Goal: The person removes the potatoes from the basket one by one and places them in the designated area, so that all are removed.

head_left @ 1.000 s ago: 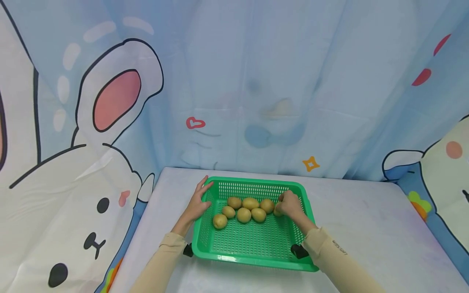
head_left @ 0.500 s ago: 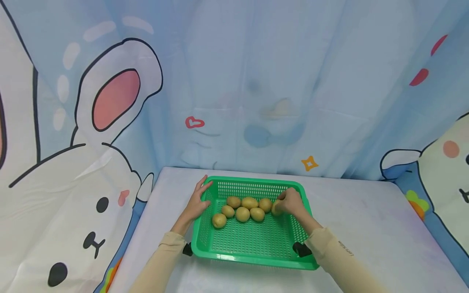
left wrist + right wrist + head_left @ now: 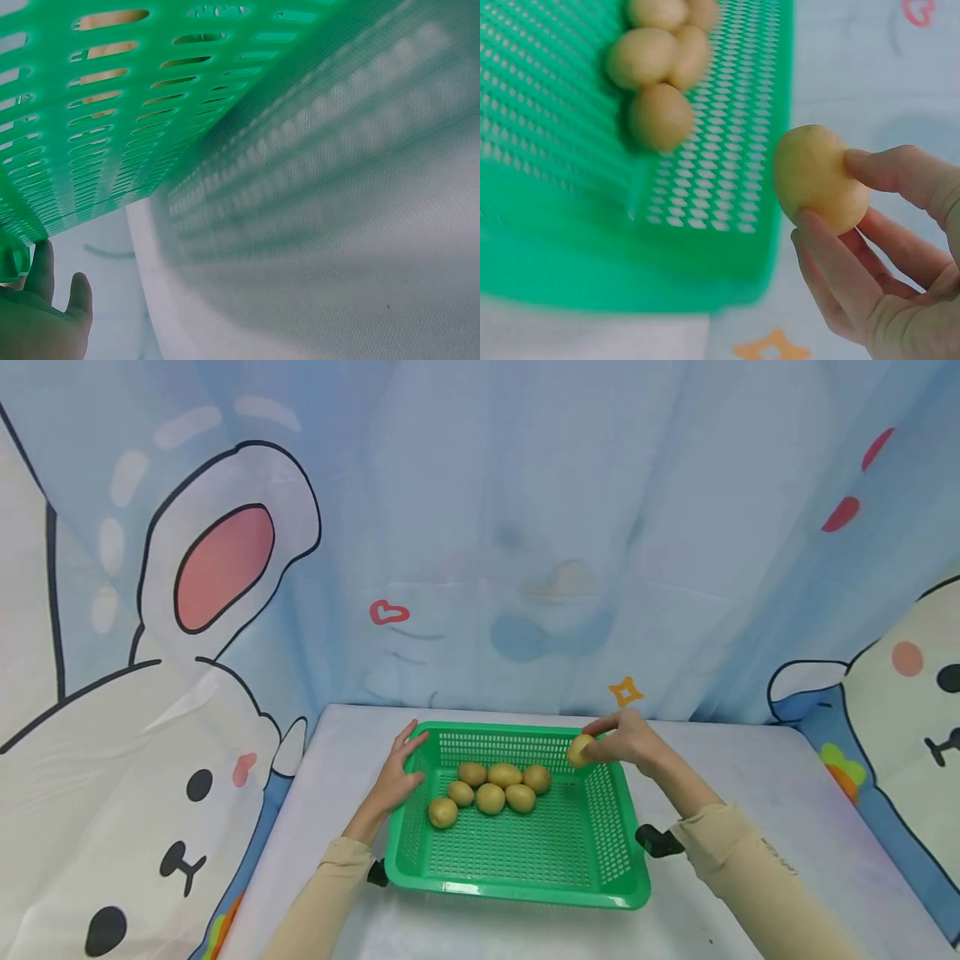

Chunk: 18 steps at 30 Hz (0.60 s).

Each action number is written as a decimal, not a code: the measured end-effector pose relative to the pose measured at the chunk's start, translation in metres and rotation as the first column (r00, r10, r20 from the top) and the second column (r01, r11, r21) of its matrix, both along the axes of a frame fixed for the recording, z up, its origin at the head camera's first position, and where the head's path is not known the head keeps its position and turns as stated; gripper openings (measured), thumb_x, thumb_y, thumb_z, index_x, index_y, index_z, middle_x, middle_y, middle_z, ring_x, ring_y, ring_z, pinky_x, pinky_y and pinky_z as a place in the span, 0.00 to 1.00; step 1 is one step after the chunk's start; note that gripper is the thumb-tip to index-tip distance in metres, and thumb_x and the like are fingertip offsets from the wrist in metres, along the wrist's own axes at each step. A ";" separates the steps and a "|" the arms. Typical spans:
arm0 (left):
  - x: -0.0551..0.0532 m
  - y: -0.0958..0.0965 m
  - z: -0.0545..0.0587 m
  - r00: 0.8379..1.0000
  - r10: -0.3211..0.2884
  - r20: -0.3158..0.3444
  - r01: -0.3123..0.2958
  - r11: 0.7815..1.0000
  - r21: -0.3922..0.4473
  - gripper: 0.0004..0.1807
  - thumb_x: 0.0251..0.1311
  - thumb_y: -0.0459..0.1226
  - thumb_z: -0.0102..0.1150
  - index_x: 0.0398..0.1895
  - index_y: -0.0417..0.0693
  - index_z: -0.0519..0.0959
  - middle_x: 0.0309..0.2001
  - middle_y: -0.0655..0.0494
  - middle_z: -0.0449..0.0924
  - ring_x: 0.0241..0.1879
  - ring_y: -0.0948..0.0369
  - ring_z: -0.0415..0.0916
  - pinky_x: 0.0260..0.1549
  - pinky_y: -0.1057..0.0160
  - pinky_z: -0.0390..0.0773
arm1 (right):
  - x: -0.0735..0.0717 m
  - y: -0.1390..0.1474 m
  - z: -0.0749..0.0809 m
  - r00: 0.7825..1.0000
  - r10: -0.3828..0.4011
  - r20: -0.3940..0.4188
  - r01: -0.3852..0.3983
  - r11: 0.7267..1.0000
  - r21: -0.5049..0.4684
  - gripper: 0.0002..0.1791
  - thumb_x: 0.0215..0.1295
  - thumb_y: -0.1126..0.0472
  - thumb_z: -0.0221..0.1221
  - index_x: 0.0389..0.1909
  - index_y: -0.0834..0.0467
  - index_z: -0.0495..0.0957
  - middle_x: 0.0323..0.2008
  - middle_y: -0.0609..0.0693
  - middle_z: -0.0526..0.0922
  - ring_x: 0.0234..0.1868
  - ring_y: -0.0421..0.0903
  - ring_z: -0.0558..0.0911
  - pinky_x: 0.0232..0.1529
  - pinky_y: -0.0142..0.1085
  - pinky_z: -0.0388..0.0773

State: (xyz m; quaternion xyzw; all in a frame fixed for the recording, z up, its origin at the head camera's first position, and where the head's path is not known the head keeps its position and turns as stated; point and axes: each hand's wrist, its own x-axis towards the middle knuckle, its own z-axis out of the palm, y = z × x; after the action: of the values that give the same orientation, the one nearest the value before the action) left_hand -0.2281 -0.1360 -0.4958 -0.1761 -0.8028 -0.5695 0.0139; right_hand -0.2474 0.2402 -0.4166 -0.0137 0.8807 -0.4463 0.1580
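A green plastic basket point(image 3: 517, 900) stands on the table, with several yellow potatoes point(image 3: 491, 799) grouped toward its left and back. My right hand point(image 3: 628, 739) pinches one potato point(image 3: 819, 178) between thumb and fingers, raised over the basket's back right corner. In the right wrist view that potato overlaps the basket's rim, fully clear of the other potatoes. My left hand point(image 3: 393, 778) rests at the basket's left rim near the back corner, its fingers spread. The left wrist view shows part of that hand point(image 3: 49, 319) low at the left, one straight finger against the basket's slotted wall.
A white cloth covers the table point(image 3: 720, 827), which extends on both sides of the basket. Behind it hangs a light blue curtain point(image 3: 465, 527) with cartoon animals. Black straps of the wrist cameras point(image 3: 658, 842) sit close to the basket's sides.
My right hand has lifted the potato from the basket floor, up and to the right, toward the back right corner. The left hand stays at the rim. The head view has shifted slightly.
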 end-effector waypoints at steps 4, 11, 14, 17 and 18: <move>-0.007 -0.001 -0.013 1.000 0.011 0.007 -0.011 1.000 0.027 0.38 0.46 0.16 0.48 0.68 0.22 0.61 0.76 0.32 0.42 0.75 0.36 0.37 0.62 0.37 0.57 | -0.007 0.024 0.014 1.000 -0.004 0.009 0.005 0.997 -0.081 0.28 0.60 0.67 0.64 0.60 0.75 0.71 0.61 0.74 0.65 0.46 0.53 0.84 0.47 0.43 0.81; -0.022 -0.006 -0.042 1.000 0.029 0.006 -0.029 0.999 0.019 0.40 0.46 0.16 0.49 0.70 0.31 0.63 0.77 0.40 0.43 0.76 0.41 0.37 0.62 0.40 0.58 | -0.021 0.076 0.008 1.000 0.015 0.020 -0.012 0.991 -0.133 0.33 0.64 0.63 0.63 0.65 0.76 0.65 0.64 0.73 0.62 0.47 0.46 0.84 0.49 0.39 0.79; -0.023 -0.007 -0.044 1.000 0.029 0.004 -0.029 0.999 0.023 0.41 0.45 0.17 0.49 0.71 0.32 0.64 0.77 0.40 0.43 0.76 0.41 0.37 0.60 0.41 0.59 | -0.026 0.098 -0.002 1.000 0.003 0.031 0.000 0.995 -0.101 0.35 0.65 0.59 0.63 0.67 0.75 0.64 0.62 0.73 0.66 0.48 0.46 0.84 0.50 0.39 0.79; -0.023 -0.006 -0.044 1.000 0.030 0.003 -0.030 0.999 0.015 0.41 0.46 0.17 0.49 0.71 0.32 0.63 0.77 0.40 0.43 0.76 0.41 0.38 0.59 0.41 0.59 | -0.027 0.118 -0.011 0.999 -0.016 0.049 0.018 0.999 -0.043 0.37 0.66 0.56 0.63 0.67 0.75 0.63 0.59 0.71 0.71 0.49 0.48 0.84 0.50 0.40 0.79; -0.022 -0.005 -0.043 1.000 0.030 0.001 -0.030 0.999 0.013 0.41 0.46 0.17 0.49 0.71 0.31 0.63 0.77 0.39 0.43 0.76 0.41 0.38 0.60 0.41 0.59 | -0.027 0.124 -0.014 0.998 -0.020 0.058 0.022 1.000 -0.022 0.37 0.66 0.56 0.63 0.67 0.75 0.64 0.58 0.70 0.73 0.49 0.49 0.84 0.49 0.41 0.79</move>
State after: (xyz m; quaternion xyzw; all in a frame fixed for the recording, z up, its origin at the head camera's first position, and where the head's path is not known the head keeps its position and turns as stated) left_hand -0.2504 -0.1414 -0.5393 -0.1635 -0.8017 -0.5744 0.0231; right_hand -0.2744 0.3641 -0.4309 0.0066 0.8707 -0.4582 0.1786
